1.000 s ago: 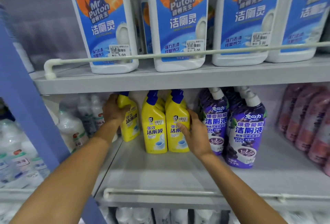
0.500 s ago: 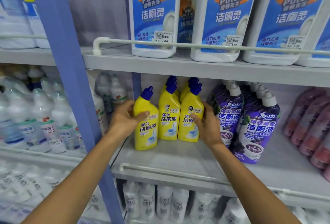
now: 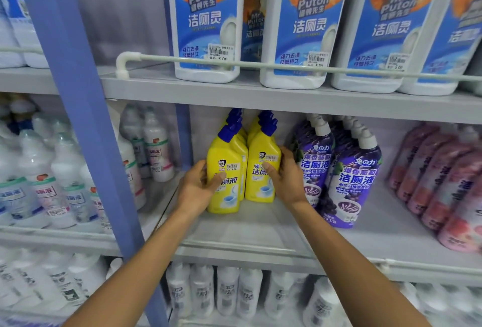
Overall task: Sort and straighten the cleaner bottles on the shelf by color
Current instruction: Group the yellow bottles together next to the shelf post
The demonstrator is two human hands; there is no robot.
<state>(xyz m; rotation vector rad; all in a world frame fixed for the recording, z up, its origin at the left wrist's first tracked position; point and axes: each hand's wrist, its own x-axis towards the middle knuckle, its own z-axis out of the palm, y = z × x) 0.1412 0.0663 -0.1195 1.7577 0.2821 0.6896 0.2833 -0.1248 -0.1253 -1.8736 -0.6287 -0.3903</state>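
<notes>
Several yellow cleaner bottles with blue caps stand in two rows at the left end of the grey middle shelf. My left hand grips the front left yellow bottle, which stands upright in front of its row. My right hand is wrapped around the right side of the front right yellow bottle. The two front bottles touch each other. Purple cleaner bottles stand just right of my right hand. Pink bottles fill the shelf's right end.
Large white bottles with blue labels stand on the upper shelf behind a white rail. A blue upright post divides off the left bay of clear bottles. White bottles fill the shelf below.
My left hand has slid its yellow bottle right, against the other yellow bottles, closing the gap. My right hand stays on the right bottle. The view has shifted further left.
</notes>
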